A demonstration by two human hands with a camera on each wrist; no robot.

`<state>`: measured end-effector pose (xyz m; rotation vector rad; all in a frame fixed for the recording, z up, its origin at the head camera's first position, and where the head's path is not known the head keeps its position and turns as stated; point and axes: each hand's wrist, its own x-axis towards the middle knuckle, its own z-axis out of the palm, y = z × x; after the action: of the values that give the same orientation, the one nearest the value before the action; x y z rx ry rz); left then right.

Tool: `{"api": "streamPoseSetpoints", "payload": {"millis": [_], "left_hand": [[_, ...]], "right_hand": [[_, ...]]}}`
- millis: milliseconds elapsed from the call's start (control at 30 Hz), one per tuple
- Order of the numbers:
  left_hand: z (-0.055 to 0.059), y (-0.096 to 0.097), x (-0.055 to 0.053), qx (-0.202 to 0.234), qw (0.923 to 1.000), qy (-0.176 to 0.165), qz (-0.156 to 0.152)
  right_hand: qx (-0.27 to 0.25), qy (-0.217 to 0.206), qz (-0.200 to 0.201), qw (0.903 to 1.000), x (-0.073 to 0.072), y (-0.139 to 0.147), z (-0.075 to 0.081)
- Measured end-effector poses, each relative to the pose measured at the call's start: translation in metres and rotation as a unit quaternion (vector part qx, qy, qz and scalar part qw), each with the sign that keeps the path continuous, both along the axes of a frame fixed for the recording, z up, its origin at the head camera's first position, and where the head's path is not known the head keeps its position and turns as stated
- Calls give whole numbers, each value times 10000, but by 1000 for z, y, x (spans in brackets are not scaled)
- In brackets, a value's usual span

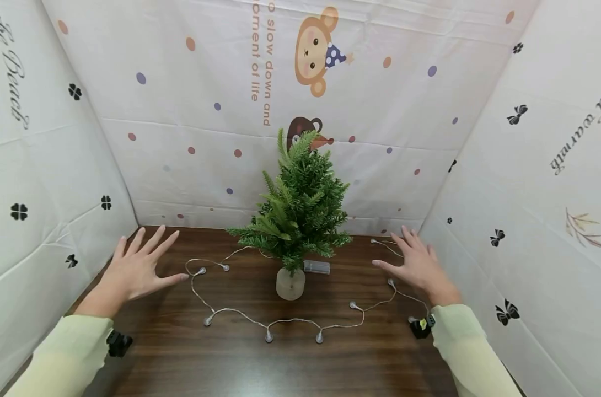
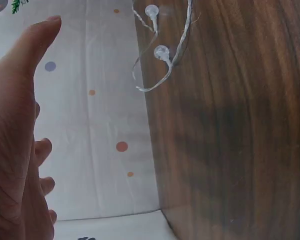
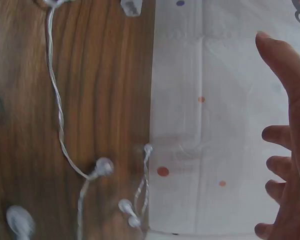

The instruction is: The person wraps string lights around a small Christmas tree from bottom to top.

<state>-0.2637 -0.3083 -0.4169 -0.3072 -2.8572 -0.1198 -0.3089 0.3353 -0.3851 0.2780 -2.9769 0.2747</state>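
Note:
A small artificial Christmas tree [image 1: 300,204] stands upright on a pale round base [image 1: 290,284] at the middle of the table. Around its front and sides lies a string of lights [image 1: 241,313] with clear round bulbs on a thin twisted cord. Beside the base is a clear battery box [image 1: 317,267]. My left hand [image 1: 139,267] hovers with spread fingers left of the cord, holding nothing. Over the right end of the cord, my right hand [image 1: 419,264] also has its fingers spread and grips nothing. Bulbs [image 2: 162,53] show beyond the left thumb, and another bulb [image 3: 104,166] lies below the right hand.
The dark wooden table [image 1: 221,364] is enclosed by a white printed cloth at the back [image 1: 181,99] and cloth walls at left [image 1: 42,165] and right [image 1: 504,182]. Each sleeve cuff carries a small black device, one at the left wrist [image 1: 119,343].

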Motion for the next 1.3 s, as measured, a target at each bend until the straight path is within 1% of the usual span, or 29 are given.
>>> {"api": "streamPoseSetpoints", "payload": {"millis": [133, 267, 367, 533, 633, 700, 800, 933, 1133, 1300], "left_hand": [[-11, 3, -1, 93, 9997, -14, -222], [-23, 9, -3, 224, 9986, -17, -485], [-33, 14, -4, 313, 9971, 64, -687], [-50, 22, -4, 549, 9916, 312, -1125], [-57, 27, -2, 689, 9886, 311, -1298], [-60, 30, -1, 773, 9869, 221, -1398], [-63, 33, 0, 891, 9846, -25, -1506], [-63, 35, 2, 1004, 9806, -338, -1647], [-66, 36, 0, 952, 9776, -466, -1818], [-69, 36, -3, 864, 9735, -606, -2031]], "right_hand": [[-115, 237, 144, 9995, 5, -11, -12], [-339, 365, 361, 9981, 13, -31, -25], [-591, 338, 548, 9962, 20, -49, -33], [-1084, 298, 824, 9902, 31, -74, -42], [-1391, 203, 1001, 9850, 37, -89, -44], [-1564, 128, 1136, 9811, 41, -100, -46], [-1764, 72, 1335, 9752, 45, -119, -52], [-2013, 1, 1665, 9653, 51, -144, -63], [-2313, -267, 2079, 9500, 60, -179, -78], [-2628, -349, 2451, 9325, 64, -208, -85]]}}
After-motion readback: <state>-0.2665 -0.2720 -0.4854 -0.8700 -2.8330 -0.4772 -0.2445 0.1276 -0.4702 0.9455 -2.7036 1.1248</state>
